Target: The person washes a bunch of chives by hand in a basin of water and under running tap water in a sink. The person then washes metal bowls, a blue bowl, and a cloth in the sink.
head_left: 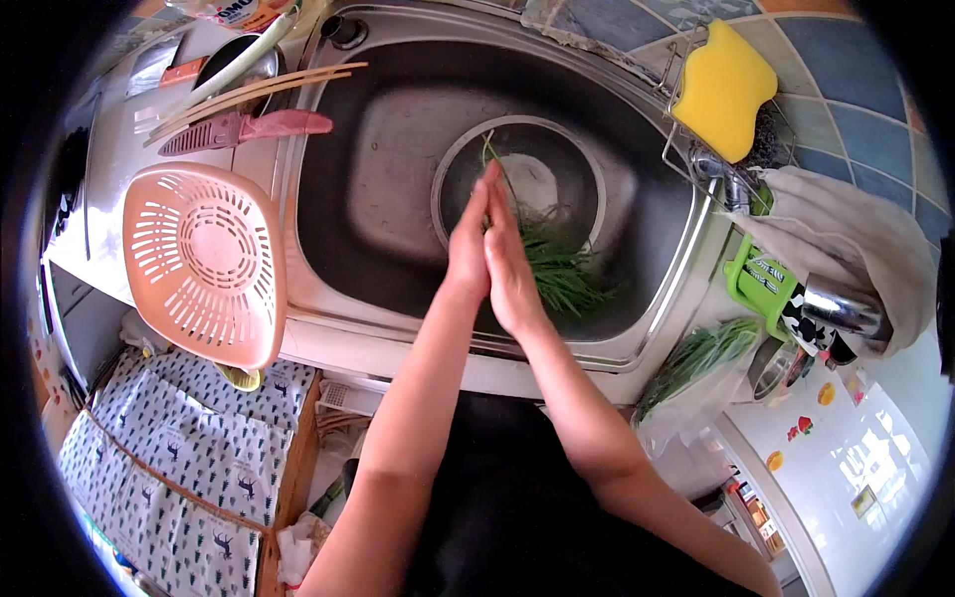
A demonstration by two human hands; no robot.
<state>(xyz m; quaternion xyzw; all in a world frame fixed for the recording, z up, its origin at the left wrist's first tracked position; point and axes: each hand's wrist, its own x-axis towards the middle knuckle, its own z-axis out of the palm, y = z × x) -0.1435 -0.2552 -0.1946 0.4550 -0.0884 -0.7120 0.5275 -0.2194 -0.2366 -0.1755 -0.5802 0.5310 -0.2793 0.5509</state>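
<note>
Palms Together on a Green Stem; "OMO" Lettering Above the Counter

The left hand and right hand are pressed palm to palm, fingers straight, with a thin green stem gripped between them and poking out past the fingertips. They are above a round metal bowl in the sink; feathery greens lie on the bowl's right side, some spreading over its rim.

At top left, a package bears letters that appear to read "OMO", partly cut off. On the right, a bright green item carries dark lettering too small to read. The patterned cloth has faint, illegible print beside its animal figures.

On the counter, left of the sink, sit a pink colander and a pink-handled knife. A yellow sponge rests in a wire rack at upper right.
</note>
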